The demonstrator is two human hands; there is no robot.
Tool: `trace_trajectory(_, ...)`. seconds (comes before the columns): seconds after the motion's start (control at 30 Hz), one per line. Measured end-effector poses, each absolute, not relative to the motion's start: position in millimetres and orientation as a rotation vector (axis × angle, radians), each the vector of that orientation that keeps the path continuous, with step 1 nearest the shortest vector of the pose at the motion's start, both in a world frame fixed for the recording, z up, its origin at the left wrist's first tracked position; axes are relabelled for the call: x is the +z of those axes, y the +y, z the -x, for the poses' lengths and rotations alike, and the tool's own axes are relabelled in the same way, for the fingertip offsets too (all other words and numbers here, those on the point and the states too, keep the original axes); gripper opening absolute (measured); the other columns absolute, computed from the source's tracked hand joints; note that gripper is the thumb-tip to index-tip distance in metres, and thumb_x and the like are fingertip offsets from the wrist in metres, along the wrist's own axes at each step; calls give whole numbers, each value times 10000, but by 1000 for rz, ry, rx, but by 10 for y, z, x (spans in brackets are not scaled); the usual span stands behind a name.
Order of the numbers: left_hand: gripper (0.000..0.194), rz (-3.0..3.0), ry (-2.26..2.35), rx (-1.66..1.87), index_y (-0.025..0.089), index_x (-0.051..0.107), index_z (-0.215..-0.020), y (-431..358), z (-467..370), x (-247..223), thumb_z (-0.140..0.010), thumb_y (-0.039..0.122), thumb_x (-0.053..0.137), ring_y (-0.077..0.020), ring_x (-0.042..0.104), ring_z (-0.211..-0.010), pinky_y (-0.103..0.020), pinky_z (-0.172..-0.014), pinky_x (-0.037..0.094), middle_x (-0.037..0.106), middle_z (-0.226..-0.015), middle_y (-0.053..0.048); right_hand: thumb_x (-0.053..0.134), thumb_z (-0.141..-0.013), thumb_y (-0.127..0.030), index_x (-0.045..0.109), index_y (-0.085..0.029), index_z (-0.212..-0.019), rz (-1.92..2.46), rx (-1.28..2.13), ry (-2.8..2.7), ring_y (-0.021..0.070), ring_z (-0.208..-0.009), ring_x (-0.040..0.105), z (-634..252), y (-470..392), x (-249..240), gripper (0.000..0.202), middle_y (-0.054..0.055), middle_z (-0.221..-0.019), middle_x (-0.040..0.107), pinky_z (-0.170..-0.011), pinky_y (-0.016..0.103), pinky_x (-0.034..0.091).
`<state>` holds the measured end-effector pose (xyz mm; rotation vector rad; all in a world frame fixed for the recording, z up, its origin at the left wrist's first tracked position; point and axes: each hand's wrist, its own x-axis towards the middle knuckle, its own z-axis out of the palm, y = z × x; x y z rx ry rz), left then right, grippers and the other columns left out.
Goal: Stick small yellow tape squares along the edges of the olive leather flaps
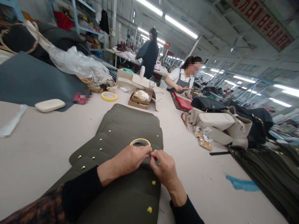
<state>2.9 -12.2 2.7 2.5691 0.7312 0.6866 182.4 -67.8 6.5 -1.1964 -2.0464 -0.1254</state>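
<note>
My left hand is closed on a roll of yellow tape, whose ring shows above the fingers. Fingertips of my right hand are pinched together against the left thumb, at the tape's edge; a small bit of yellow shows there. Both hands are over overlapping olive-green panels fitted with small metal studs. Lower on the panels, small yellow tape pieces are stuck near the right edge.
Another yellow tape roll lies farther back, beside an open box of gold chain. Cream bags and bagged gold chain are on the right. Dark green pieces are piled at right. A co-worker sits across the table.
</note>
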Motion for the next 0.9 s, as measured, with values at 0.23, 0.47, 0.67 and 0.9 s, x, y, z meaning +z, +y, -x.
trace_trajectory(0.23, 177, -2785, 810, 801, 186, 510, -821, -133, -127, 71, -928, 140, 376, -153, 580, -628, -257, -564, 420, 586, -702, 5, 574, -788, -186, 662, -174, -707, 1441, 425, -1542, 114, -506, 552, -1746, -661, 81, 121, -10, -581, 618, -517, 230, 462)
trace_trajectory(0.47, 140, -2891, 913, 762, 188, 525, -900, -16, -279, 163, -952, 176, 396, -160, 583, -748, -268, -620, 412, 610, -811, -14, 768, -632, -423, 666, -139, -689, 1456, 910, -870, 131, -495, 583, -2090, -469, -87, 307, 1, -567, 620, -454, 247, 528)
trace_trajectory(0.67, 147, -2901, 1039, 488, 173, 551, -928, 200, -319, -3, -938, 167, 404, -234, 534, -856, -362, -745, 426, 604, -919, -89, 730, -701, -504, 702, -140, -800, 1482, 793, -982, 157, -577, 628, -2261, -424, -227, 379, 37, -666, 678, -580, 302, 567)
trace_trajectory(0.9, 147, -2675, 1002, 402, 180, 506, -901, 162, -250, -4, -929, 145, 367, -208, 543, -810, -333, -724, 420, 603, -863, -55, 730, -688, -511, 705, -132, -811, 1555, 853, -1044, 150, -568, 618, -2372, -315, -318, 398, 47, -657, 686, -566, 277, 528)
